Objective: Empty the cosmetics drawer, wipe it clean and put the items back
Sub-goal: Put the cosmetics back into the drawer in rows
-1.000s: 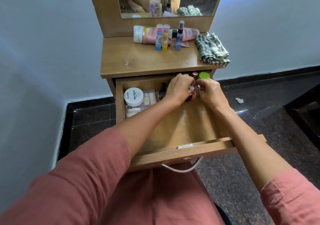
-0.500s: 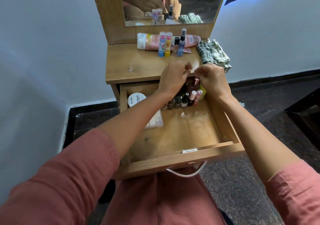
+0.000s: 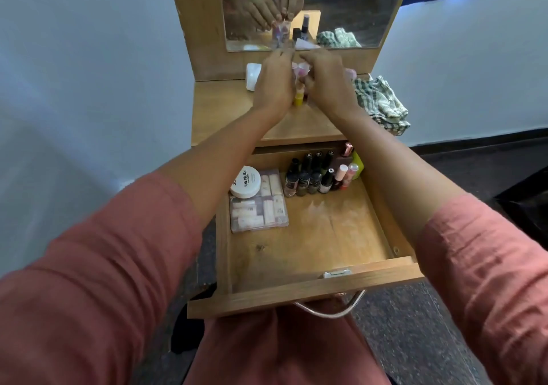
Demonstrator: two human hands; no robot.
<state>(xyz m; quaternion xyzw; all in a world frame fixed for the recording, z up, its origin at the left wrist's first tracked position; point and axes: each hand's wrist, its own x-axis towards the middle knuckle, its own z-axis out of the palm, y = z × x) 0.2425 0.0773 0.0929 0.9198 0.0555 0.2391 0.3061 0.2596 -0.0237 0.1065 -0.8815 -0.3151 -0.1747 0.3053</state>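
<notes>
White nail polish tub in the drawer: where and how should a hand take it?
Grip the tub by its round rim, coming from above. It lies flat on the clear box, lid up, with bottles close on its right.

Wooden drawer point(image 3: 311, 289) pulled open, below and nearer than both hands – front half bare. At its back: white round nail-polish jar point(image 3: 245, 182) resting on a clear flat box point(image 3: 259, 203) under the left forearm, nail polish bottles point(image 3: 308, 174) upright in rows. Yellow-based tube point(image 3: 298, 98) upright between the hands on top
</notes>
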